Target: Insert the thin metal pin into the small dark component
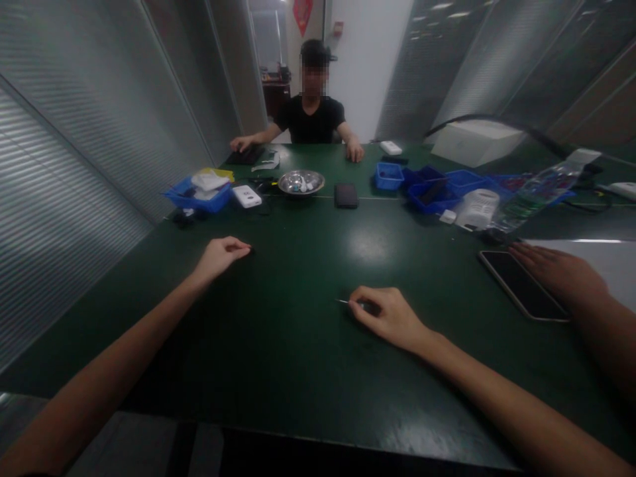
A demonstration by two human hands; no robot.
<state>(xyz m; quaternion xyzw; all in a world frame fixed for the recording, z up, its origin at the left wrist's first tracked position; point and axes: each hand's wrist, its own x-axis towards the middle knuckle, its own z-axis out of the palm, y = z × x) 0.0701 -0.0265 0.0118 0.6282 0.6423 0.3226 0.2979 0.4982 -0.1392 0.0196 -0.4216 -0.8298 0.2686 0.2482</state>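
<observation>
My left hand (222, 257) is over the left part of the green table (288, 278), thumb and fingers pinched together. A small dark piece (252, 250) shows at its fingertips, too small to name. Nearer the front edge and to the right, my right hand (390, 315) grips a thin pointed metal tool (342, 301) between thumb and forefinger. The metal tip points left; the rest of the tool is mostly hidden inside the hand. The two hands are well apart.
A metal bowl (301, 183) with small pieces, a black square item (346, 196) and blue trays (199, 199) stand farther back. At right lie a phone (521, 285) beside another person's hand (561, 271) and a tilted plastic bottle (541, 189). A person (311, 119) sits opposite.
</observation>
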